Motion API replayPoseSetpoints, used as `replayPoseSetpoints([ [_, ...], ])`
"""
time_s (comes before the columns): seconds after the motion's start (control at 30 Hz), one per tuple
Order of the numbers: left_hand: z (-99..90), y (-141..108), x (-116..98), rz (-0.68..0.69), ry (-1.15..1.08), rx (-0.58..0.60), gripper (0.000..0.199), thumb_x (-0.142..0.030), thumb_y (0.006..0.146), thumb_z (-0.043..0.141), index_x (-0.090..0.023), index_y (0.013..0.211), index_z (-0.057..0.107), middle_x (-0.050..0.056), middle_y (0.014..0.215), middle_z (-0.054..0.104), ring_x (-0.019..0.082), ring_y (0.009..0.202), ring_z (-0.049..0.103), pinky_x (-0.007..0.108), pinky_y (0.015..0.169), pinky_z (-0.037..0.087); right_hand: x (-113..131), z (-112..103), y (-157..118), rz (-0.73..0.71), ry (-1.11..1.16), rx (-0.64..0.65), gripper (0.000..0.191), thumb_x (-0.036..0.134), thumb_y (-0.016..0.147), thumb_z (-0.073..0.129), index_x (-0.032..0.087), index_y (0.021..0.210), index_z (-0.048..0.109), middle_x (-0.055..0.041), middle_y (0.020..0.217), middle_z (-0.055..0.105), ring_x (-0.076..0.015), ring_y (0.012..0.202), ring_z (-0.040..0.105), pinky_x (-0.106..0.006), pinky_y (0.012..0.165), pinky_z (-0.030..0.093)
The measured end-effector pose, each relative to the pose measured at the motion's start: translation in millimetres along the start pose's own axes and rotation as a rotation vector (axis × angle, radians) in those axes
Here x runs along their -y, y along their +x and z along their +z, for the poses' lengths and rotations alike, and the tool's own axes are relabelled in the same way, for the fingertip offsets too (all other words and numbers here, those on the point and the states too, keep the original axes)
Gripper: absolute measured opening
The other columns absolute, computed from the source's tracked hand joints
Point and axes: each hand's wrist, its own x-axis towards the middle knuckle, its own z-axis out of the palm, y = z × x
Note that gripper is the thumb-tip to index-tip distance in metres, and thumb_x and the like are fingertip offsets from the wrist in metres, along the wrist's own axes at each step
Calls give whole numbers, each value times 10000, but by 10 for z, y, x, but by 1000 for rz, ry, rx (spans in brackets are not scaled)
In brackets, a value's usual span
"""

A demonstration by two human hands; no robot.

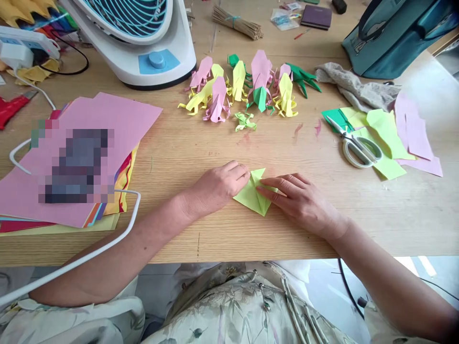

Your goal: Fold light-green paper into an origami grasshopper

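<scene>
A small light-green folded paper (255,197) lies on the table in front of me, with crease lines meeting near its lower corner. My left hand (224,184) has its fingers curled together on the paper's upper left edge; the fingertips are partly hidden. From the other side, my right hand (301,198) grips the right part of the paper, its thumb and forefinger close together on top near the middle fold. Beyond both hands stands a small light-green paper frog (245,122). Behind it are several larger folded paper figures, among them a pink one (217,99) and a yellow one (286,95).
White-handled scissors (360,145) rest on paper scraps (389,134) at the right. Coloured sheets (118,112) are stacked at the left, crossed by a white cable (134,215). A fan (158,59), a stick bundle (236,21), a grey cloth (353,83) and a teal bag (387,48) stand farther back.
</scene>
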Motion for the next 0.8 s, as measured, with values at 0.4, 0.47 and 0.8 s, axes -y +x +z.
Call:
replayPoseSetpoints([
  [0.4,8,-1,7,-2,-38,11,232,-85,971,445,-93,1081,649,95,1048,671,203,955,580,303,824,516,-49,-34,-35,8,75,62,384,136,997,425,159,1358,555,-157,1339,601,-263,1092,580,-420,881,456],
  [0.47,6,0,6,-6,-37,19,240,-78,970,439,-102,1080,651,96,1052,671,202,954,581,302,811,518,-52,-38,-43,16,88,81,402,139,997,425,168,1380,542,-156,1362,585,-267,1107,574,-427,891,454],
  [0.8,-16,6,8,-11,-35,43,243,-83,976,432,-119,1086,645,88,1063,671,191,960,591,294,804,514,-56,-62,-36,29,116,127,407,170,998,434,196,1388,547,-152,1372,566,-282,1115,564,-436,886,453],
])
